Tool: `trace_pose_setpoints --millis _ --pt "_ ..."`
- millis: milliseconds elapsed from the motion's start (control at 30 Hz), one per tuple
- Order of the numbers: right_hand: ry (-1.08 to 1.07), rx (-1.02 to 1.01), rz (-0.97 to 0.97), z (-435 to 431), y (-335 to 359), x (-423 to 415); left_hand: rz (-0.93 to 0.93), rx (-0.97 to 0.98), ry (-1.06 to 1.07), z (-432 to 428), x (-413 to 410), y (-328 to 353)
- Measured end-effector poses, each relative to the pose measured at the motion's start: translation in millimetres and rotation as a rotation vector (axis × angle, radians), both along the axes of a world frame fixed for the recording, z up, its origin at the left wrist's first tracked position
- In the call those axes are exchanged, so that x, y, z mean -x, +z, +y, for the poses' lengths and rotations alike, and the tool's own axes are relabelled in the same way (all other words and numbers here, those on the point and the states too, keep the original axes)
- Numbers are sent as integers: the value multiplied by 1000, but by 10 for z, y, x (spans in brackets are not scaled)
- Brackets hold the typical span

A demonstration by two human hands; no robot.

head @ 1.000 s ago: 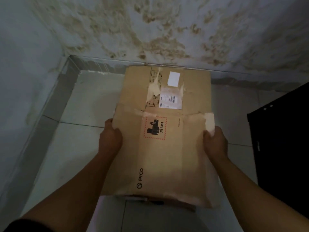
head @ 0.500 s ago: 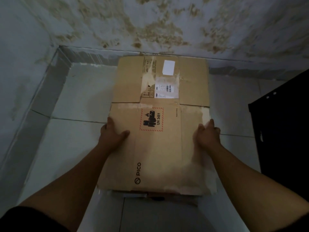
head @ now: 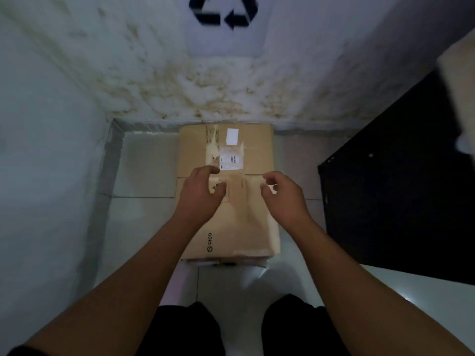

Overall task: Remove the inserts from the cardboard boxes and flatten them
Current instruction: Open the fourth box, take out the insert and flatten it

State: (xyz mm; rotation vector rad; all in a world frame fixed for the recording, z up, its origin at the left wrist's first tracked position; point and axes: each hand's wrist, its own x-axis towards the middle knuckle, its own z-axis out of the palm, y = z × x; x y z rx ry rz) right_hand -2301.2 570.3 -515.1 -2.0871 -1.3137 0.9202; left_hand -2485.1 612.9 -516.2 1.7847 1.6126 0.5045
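Note:
A flattened brown cardboard box [head: 231, 227] with a PICO logo, a shipping label and a red hazard mark lies flat on the tiled floor, its far edge against the stained wall. It rests on top of other flat cardboard, whose edge shows under its near side. My left hand [head: 203, 194] hovers over the box's middle with fingers loosely curled, holding nothing. My right hand [head: 282, 196] hovers beside it over the right half, fingers also loosely curled and empty. No inserts are visible.
A stained white wall [head: 205, 86] with a black recycling symbol [head: 223, 11] rises behind the box. A white wall closes the left side. A large black object [head: 398, 188] stands at the right. My legs in dark trousers [head: 244, 330] show at the bottom.
Both hands have let go of the box's side edges and lifted above its middle. The box now lies flat on the floor. The view has pulled back and up.

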Motion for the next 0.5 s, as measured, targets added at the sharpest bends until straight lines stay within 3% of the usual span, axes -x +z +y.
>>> trace_pose_setpoints --millis 267,500 --pt "-57 -106 -78 -707 2747 -273 -67 -87 -287 -553 -567 2769" --pt "-281 -265 -136 -1603 4014 -1101 -84 -182 -529 -1161 -1588 4091"
